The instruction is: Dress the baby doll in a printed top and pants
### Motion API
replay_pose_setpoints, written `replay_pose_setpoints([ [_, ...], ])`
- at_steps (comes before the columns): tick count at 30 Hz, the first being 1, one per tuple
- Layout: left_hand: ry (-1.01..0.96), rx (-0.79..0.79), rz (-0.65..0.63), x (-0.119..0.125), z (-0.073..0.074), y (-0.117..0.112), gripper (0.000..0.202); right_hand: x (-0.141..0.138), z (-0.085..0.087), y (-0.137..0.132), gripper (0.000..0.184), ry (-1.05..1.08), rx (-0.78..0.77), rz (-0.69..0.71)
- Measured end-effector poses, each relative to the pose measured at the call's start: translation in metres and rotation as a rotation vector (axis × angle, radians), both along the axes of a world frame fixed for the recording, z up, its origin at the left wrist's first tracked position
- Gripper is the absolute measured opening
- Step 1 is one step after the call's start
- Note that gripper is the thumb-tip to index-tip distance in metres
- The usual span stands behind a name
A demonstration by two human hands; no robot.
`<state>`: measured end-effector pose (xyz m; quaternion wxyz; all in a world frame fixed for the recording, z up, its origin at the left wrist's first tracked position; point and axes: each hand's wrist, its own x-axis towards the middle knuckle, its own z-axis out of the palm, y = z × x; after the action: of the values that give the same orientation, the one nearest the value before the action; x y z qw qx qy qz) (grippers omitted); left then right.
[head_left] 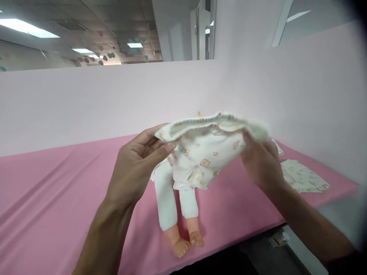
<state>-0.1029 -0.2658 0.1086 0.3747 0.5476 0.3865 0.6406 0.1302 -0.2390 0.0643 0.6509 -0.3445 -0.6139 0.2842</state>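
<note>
Printed garment (210, 154) pinched by left grip (133, 166) and blurred right grip (262, 162); doll (166, 202) hidden above legs.

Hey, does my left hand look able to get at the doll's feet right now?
Probably yes: the doll's feet lie bare on the pink cover with nothing over them. The left hand pinches the patterned garment, though, and would likely need to let go first.

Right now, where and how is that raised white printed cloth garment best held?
Probably pinch the white printed cloth garment at opposite ends of its upper edge, coming from both sides, as the left hand and right hand do: the edge spans between them while the limp fabric hangs below.
</note>
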Motion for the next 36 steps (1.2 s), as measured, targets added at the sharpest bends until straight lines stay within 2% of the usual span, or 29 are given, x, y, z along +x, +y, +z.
replay_pose_setpoints([
  [3,0.14,0.102,0.217,0.001,0.009,0.003,0.008,-0.001,0.031,0.008,0.031,0.074,-0.085,0.116],
  [5,0.141,0.172,0.288,0.001,0.017,0.005,0.013,-0.003,0.044,0.013,0.028,0.148,-0.07,0.156],
  [8,0.046,0.241,0.249,0.0,0.029,0.003,0.032,-0.005,0.054,0.015,0.022,0.241,-0.036,0.2],
  [11,-0.049,0.269,0.187,0.001,0.039,-0.005,0.043,-0.005,0.058,0.008,0.021,0.201,-0.039,0.207],
  [15,-0.089,0.348,0.267,0.002,0.041,-0.015,0.041,-0.004,0.055,0.001,0.022,0.103,-0.117,0.173],
  [17,-0.074,0.281,0.261,-0.002,0.035,-0.013,0.034,-0.005,0.051,0.001,0.025,0.077,-0.124,0.147],
  [20,-0.017,0.013,0.068,-0.016,0.023,-0.004,0.02,-0.008,0.045,0.004,0.025,0.046,-0.094,0.133],
  [23,0.06,-0.285,-0.163,-0.032,0.012,0.005,0.024,-0.009,0.041,0.006,0.02,0.03,-0.019,0.097],
  [26,0.129,-0.44,-0.245,-0.043,0.002,0.009,0.029,-0.006,0.034,0.008,0.018,0.013,0.03,0.057],
  [28,0.169,-0.446,-0.232,-0.046,-0.004,0.007,0.031,-0.003,0.026,0.011,0.018,-0.032,0.006,0.031],
  [32,0.264,-0.311,-0.09,-0.036,-0.007,-0.002,0.03,0.004,0.012,0.018,0.025,-0.233,-0.124,-0.047],
  [34,0.313,-0.242,-0.047,-0.026,-0.004,-0.007,0.027,0.003,0.013,0.018,0.037,-0.312,-0.072,-0.106],
  [36,0.341,-0.186,-0.063,-0.018,-0.001,-0.009,0.025,-0.003,0.02,0.012,0.049,-0.384,0.02,-0.071],
])
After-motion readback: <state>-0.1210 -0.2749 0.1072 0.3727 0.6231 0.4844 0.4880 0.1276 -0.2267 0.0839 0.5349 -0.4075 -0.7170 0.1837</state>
